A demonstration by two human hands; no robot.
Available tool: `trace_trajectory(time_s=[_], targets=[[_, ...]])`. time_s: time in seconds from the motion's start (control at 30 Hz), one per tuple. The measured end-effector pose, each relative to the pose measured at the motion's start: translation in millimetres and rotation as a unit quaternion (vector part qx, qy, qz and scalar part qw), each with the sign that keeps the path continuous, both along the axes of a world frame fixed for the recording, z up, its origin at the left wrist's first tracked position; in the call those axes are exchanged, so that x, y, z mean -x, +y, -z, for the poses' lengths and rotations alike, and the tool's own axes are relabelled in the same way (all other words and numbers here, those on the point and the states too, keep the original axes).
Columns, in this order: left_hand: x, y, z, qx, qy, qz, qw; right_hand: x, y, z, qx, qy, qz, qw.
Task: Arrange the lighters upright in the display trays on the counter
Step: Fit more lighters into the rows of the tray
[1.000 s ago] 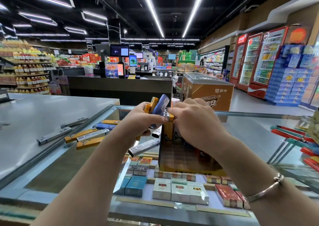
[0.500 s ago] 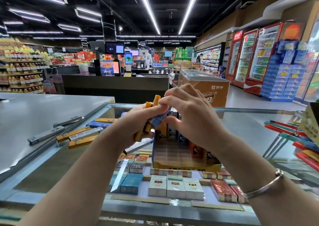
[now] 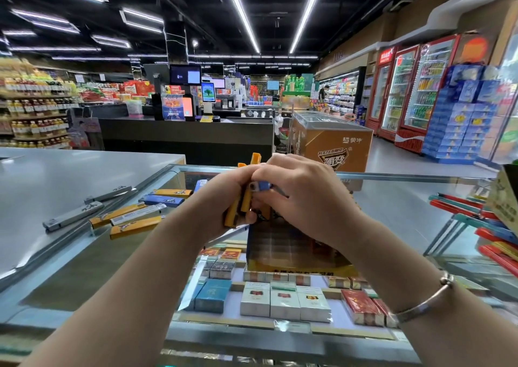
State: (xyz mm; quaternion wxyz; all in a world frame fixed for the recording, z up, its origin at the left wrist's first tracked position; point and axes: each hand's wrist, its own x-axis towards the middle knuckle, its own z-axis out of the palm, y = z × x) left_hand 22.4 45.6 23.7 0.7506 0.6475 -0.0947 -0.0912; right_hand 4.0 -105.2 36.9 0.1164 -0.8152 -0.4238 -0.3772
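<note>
Loose flat yellow, blue & grey lighters [image 3: 131, 216] lay left of fingers, unplaced. Left hand [image 3: 221, 198] clamped yellow lighters [image 3: 243, 198]; right hand [image 3: 302, 195] pinched blue one [image 3: 262, 186] above part-filled yellow compartmented cardboard tray [image 3: 297, 265]. Much left.

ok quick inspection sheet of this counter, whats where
surface: glass counter over a case of cigarette packs
job's things: display tray under the hands; loose lighters lie flat at left
clutter: red and teal items at right
grippers: left hand grips orange lighters; right hand pinches a blue lighter
cables: nothing seen
surroundings: checkout desk, chest freezer, drink fridges
</note>
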Motion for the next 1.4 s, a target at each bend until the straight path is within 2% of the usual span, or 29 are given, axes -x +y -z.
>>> trace_trajectory(time_s=[0.17,0.27,0.37,0.5,0.67,0.83,1.13,1.3,1.4], targets=[[-12,7,2,-0.101,-0.067,-0.150,0.981,-10,-20,-13,-0.161,0.067,0.020,0.984],[-14,8,6,-0.194,-0.100,-0.171,0.961,-17,-32,-18,-0.217,0.139,0.015,0.966],[-13,3,10,-0.256,-0.092,-0.146,0.951,-20,-37,-19,-0.216,0.191,0.004,0.957],[-15,0,12,-0.311,-0.101,-0.131,0.936,-21,-40,-18,-0.147,0.227,0.025,0.962],[-17,1,14,-0.313,-0.110,-0.125,0.935,-24,-37,-13,-0.066,0.224,0.067,0.970],[-18,2,15,-0.310,-0.114,-0.122,0.936,-23,-35,-11,-0.040,0.199,0.092,0.975],[-18,1,15,-0.301,-0.108,-0.119,0.940,-20,-32,-12,0.007,0.216,0.100,0.971],[-16,1,11,-0.241,-0.124,-0.153,0.950,-21,-35,-11,0.018,0.170,0.120,0.978],[-13,2,5,-0.182,-0.161,-0.146,0.959,-20,-35,-11,-0.008,0.144,0.112,0.983]])
